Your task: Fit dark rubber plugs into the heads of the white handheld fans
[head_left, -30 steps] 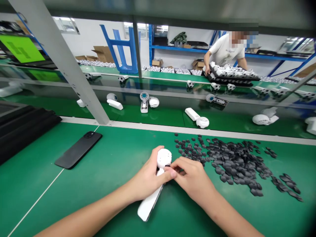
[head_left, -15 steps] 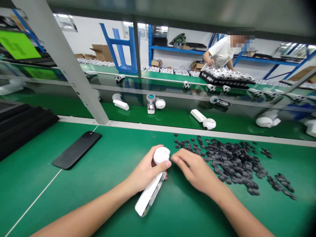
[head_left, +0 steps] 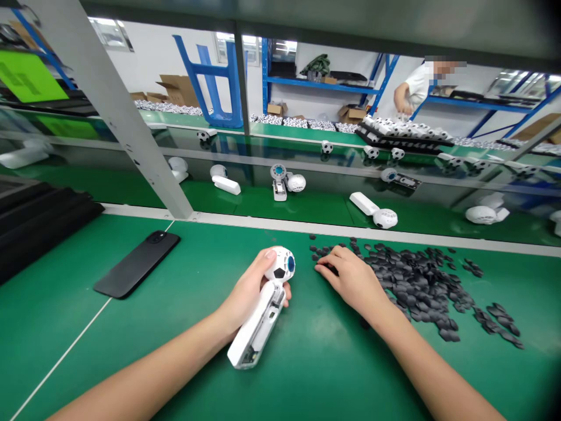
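Observation:
My left hand (head_left: 254,292) is closed round a white handheld fan (head_left: 258,327) tilted above the green bench. The fan's round head, patterned like a football, shows one black patch and a blue centre. Its handle is open along one side, baring the parts inside. My right hand (head_left: 350,280) is at the left edge of a pile of small black patches (head_left: 416,280), fingertips bent together in a pinch low over the bench. What lies between those fingertips is hidden.
A black phone (head_left: 138,263) lies at the left, near stacked black trays (head_left: 44,228). Beyond the bench's rail, a conveyor (head_left: 315,207) carries several white fans. A metal post (head_left: 114,111) rises at the left. Across the way, a person (head_left: 412,93) stands by football-patterned pieces.
The fan has turned in my left hand, so its black patch, blue centre and open handle side now show. My right hand has moved right, away from the fan to the patches.

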Demonstrator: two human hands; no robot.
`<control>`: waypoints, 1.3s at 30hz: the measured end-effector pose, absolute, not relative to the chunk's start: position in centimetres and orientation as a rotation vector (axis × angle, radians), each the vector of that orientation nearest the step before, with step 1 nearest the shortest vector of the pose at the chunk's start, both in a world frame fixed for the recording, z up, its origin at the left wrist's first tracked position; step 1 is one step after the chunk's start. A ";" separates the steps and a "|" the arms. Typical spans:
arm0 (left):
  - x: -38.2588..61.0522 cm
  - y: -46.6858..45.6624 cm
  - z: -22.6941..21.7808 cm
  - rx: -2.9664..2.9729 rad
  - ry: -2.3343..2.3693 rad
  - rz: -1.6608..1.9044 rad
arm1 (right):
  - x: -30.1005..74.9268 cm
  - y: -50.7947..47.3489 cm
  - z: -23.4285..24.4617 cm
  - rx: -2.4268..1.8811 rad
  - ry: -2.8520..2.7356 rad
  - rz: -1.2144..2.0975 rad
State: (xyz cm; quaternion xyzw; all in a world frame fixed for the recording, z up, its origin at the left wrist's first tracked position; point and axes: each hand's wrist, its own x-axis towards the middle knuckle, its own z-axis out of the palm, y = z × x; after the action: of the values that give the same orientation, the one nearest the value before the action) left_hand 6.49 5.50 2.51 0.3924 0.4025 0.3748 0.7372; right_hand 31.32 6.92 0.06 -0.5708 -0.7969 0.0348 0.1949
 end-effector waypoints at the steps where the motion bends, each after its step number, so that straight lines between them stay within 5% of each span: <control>1: 6.6 5.6 2.4 0.814 0.894 0.825 | 31.2 7.0 0.0 -1.578 -2.223 0.116; 10: 5.6 4.4 4.6 1.173 0.902 0.971 | 28.5 4.0 2.8 -1.212 -1.464 1.246; 14: 4.8 3.0 5.2 1.660 0.986 0.937 | 27.2 1.9 4.7 -1.089 -1.309 1.445; 23: 6.1 2.5 4.5 2.041 0.994 0.892 | 25.9 0.9 4.8 -1.160 -1.418 1.273; 36: 6.5 3.8 6.6 1.830 1.065 0.731 | 27.5 2.2 4.4 -1.149 -1.699 1.104; 39: 6.0 4.1 7.4 1.763 1.051 0.748 | 29.4 3.8 3.8 -1.283 -1.781 0.857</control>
State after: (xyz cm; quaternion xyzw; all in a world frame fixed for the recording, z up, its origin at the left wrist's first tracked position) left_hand 6.02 4.15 7.44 0.7162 0.4273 0.3038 0.4606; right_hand 29.38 3.83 3.79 -0.5032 -0.6982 0.3359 0.3827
